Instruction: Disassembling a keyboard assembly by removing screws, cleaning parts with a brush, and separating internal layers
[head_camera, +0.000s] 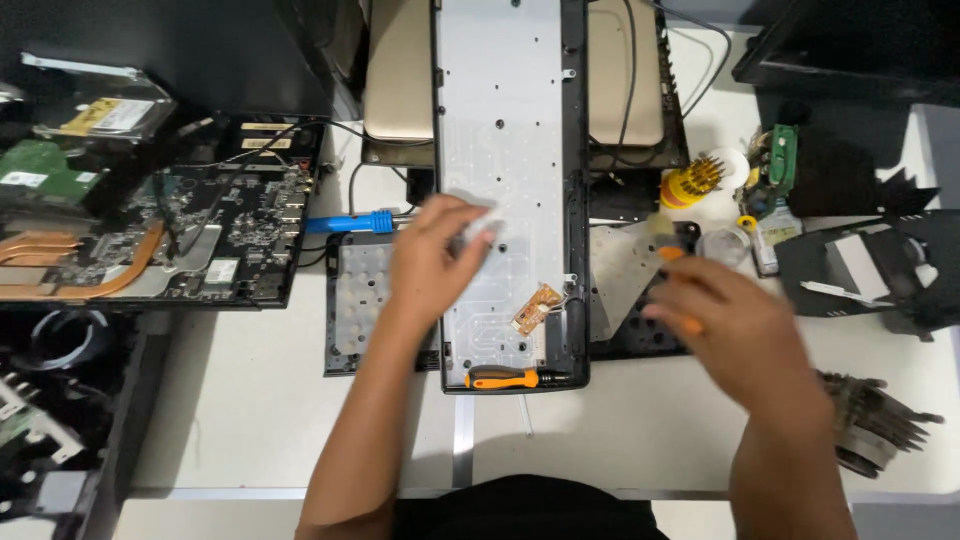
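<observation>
An opened keyboard base (505, 120) lies lengthwise on the white table, its clear membrane sheet exposed. A small tan circuit board (537, 307) sits near its close end. My left hand (432, 262) rests on the membrane at the left side, fingers spread, pressing a corner of the sheet. My right hand (735, 335), blurred by motion, hovers to the right of the keyboard and grips an orange-handled screwdriver (668, 254). A second orange and black screwdriver (503, 378) lies across the keyboard's near edge.
A laptop motherboard with copper heat pipes (150, 240) lies at left. A blue-handled tool (350, 222) sits beside it. A yellow screwdriver bit holder (690, 182), small parts and black plastic pieces (860, 265) are at right. A finned metal part (880, 420) lies near my right wrist.
</observation>
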